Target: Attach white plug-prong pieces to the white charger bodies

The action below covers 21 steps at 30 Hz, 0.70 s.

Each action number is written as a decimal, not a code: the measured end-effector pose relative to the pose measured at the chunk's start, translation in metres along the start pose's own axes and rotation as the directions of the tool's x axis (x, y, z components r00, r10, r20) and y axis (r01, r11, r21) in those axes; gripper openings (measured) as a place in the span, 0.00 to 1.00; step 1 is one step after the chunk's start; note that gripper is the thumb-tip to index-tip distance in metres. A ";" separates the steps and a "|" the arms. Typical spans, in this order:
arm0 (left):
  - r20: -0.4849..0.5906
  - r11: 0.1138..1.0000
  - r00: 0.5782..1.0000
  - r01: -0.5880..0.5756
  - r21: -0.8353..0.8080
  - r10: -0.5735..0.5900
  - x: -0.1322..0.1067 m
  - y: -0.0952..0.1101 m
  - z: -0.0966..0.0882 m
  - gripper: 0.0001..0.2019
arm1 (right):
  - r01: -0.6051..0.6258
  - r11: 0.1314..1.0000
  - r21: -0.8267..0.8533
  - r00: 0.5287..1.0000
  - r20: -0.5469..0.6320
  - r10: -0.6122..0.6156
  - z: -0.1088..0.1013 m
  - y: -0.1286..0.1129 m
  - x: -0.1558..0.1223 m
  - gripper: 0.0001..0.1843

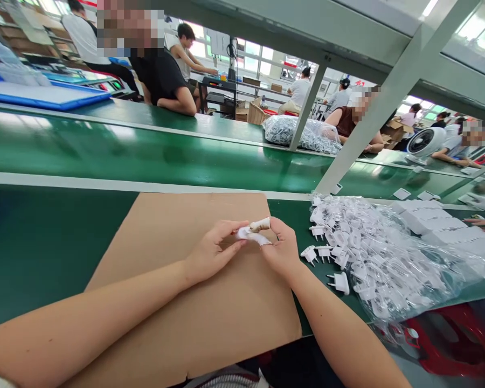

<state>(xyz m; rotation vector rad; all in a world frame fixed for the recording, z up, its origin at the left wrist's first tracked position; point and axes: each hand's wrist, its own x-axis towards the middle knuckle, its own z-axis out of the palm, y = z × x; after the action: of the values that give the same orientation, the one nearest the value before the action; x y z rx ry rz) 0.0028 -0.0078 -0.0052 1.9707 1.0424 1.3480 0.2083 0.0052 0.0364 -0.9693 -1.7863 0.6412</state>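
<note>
Cardboard sheet (pixel 210 302): brown, lying flat on the green desk (pixel 44 242); both hands are raised over its far half.
Left hand (pixel 212 252): comes in from the lower left; thumb and forefinger are closed in a pinch on the left end of the white piece, the other fingers loosely curled.
Right hand (pixel 282 249): comes in from the lower right, back of the hand to the camera; its fingers are closed on the right end of the same piece.
White piece (pixel 250 235): small and soft-looking, held between the two hands just above the cardboard; too small to tell what it is.
Beige wrap (pixel 261 224): covers one fingertip of the right hand, which lies right above the white piece.
Plastic bag (pixel 388 269): clear, crumpled, full of white plug parts; it lies on the desk to the right of the cardboard.
Loose plugs (pixel 339 282): a few white two-pin parts on the green surface, between the bag and the right hand.
Belt (pixel 145 151): glossy green, running across beyond the desk.
Second bag (pixel 303 134): on the far side of the belt, where other people sit.
Fan (pixel 424 143): white, at the far right.
</note>
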 end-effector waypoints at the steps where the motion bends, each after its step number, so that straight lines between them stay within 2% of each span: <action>1: 0.001 1.000 1.000 -0.004 -0.014 0.004 0.000 -0.001 0.000 0.19 | 0.005 1.000 -0.007 1.000 0.002 -0.005 0.000 0.000 0.000 0.04; 6: -0.035 0.994 0.995 -0.100 -0.049 0.098 -0.003 -0.004 0.003 0.18 | -0.103 0.994 0.031 0.995 0.001 0.103 -0.001 0.000 0.001 0.05; 9: -0.071 0.978 0.975 -0.209 0.014 0.209 -0.005 -0.002 0.003 0.18 | -0.193 0.975 0.112 0.981 0.014 0.193 0.000 -0.003 0.003 0.06; 12: -0.080 0.951 0.949 -0.298 0.089 0.305 -0.004 0.004 0.001 0.18 | -0.225 0.961 0.164 0.974 0.010 0.226 0.002 -0.009 0.002 0.07; 17: -0.113 0.880 0.882 -0.429 0.205 0.457 -0.001 0.013 -0.007 0.19 | -0.167 0.960 0.227 0.981 -0.062 0.185 0.001 -0.021 -0.001 0.07; 21: -0.085 0.824 0.834 -0.514 0.237 0.545 0.001 0.011 -0.012 0.14 | -0.094 0.965 0.243 0.984 -0.126 0.128 0.001 -0.023 -0.003 0.05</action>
<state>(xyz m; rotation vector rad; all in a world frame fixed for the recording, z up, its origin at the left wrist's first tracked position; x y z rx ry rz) -0.0050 -0.0131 0.0082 2.4720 0.7358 1.7591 0.2003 -0.0097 0.0527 -0.9321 -1.5008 0.8158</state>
